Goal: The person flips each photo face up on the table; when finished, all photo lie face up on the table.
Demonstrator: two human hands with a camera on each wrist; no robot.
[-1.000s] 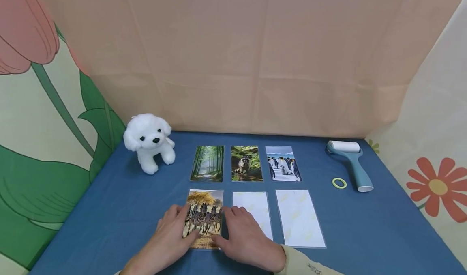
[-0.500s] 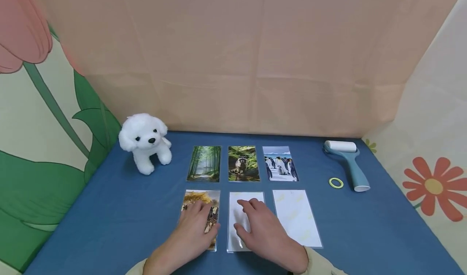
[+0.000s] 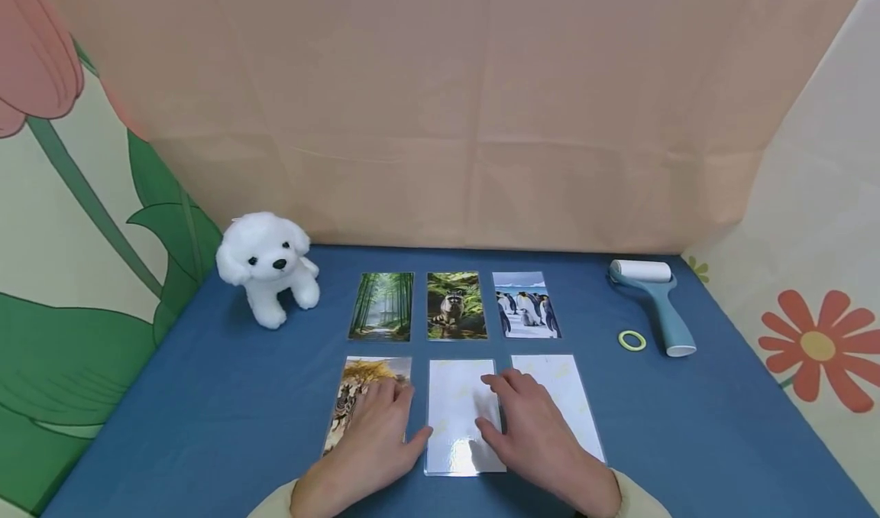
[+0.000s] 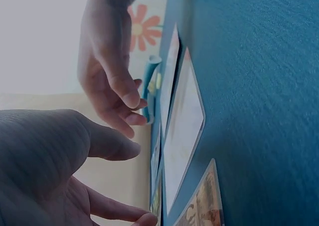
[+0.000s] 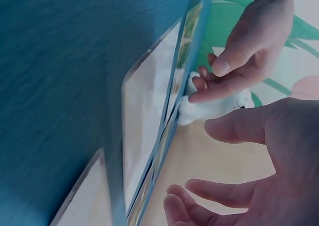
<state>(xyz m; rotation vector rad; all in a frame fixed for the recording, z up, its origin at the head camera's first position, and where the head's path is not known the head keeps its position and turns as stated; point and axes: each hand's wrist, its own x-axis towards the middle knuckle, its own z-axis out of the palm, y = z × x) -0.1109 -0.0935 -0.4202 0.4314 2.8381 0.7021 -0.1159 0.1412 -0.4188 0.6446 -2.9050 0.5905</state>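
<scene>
My left hand [image 3: 374, 441] hovers over a zebra picture card [image 3: 346, 403], which lies face up and is partly covered by it. The left thumb stands apart from the fingers, with nothing between them. My right hand [image 3: 539, 438] is over the gap between two white card backs: the middle card [image 3: 457, 403] and the right card [image 3: 572, 407]. In the right wrist view, the right thumb and fingers [image 5: 219, 192] are spread in the air, clear of the cards. Behind lie three face-up cards: bamboo forest [image 3: 381, 308], raccoon [image 3: 457, 306] and penguins [image 3: 527, 305].
A white plush dog [image 3: 270, 270] stands at the back left of the blue tablecloth [image 3: 206, 411]. To the right are a yellow-green ring [image 3: 632, 341] and a blue-handled roller [image 3: 660, 300]. A beige sheet [image 3: 474, 121] hangs behind the table.
Both hands were at the long edges of the zebra card. They have lifted off it and moved right, the right hand past the middle card. The zebra card stays face up.
</scene>
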